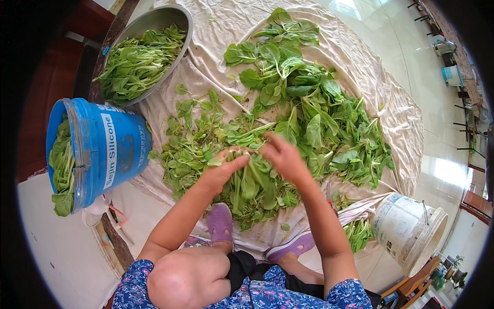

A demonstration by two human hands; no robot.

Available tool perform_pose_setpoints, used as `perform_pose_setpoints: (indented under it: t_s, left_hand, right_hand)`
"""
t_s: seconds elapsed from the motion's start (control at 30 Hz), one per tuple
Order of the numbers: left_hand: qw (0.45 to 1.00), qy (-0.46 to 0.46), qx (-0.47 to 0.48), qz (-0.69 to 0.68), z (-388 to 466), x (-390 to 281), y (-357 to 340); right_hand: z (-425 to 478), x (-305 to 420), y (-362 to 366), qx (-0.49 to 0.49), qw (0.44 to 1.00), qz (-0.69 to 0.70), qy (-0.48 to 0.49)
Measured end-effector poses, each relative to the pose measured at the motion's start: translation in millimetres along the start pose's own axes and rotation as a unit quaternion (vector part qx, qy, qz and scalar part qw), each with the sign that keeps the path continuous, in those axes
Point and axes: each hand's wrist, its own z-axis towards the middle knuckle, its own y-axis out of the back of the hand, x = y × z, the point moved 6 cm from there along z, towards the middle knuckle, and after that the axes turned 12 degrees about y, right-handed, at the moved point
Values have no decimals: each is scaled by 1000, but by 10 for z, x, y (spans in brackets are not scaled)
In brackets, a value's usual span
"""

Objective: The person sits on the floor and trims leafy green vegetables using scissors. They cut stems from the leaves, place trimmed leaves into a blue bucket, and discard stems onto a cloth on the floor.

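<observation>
My left hand is closed around a bunch of leafy greens, stem ends up and leaves hanging down over the heap. Just to its right is my right hand, blurred, with fingers bent; whether it holds anything is unclear. Below and left of my hands lies a heap of small loose leaves. A larger pile of whole leafy plants spreads to the upper right on a pale cloth. Scissors lie partly hidden by my right forearm.
A metal basin of greens stands upper left. Below it, a blue plastic bucket also contains greens. At the lower right are a white bucket and a small bunch of greens. My purple shoes rest at the cloth's near edge.
</observation>
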Motion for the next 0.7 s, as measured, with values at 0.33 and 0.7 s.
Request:
perform_pose_setpoints:
  t_s: [0.33,0.7]
  left_hand:
    - [976,34,120,-178,106,18,129]
    - [982,110,3,-151,203,449,299]
  right_hand:
    - [281,-519,636,-219,954,-197,56]
    - [-467,487,-572,-114,978,-23,176]
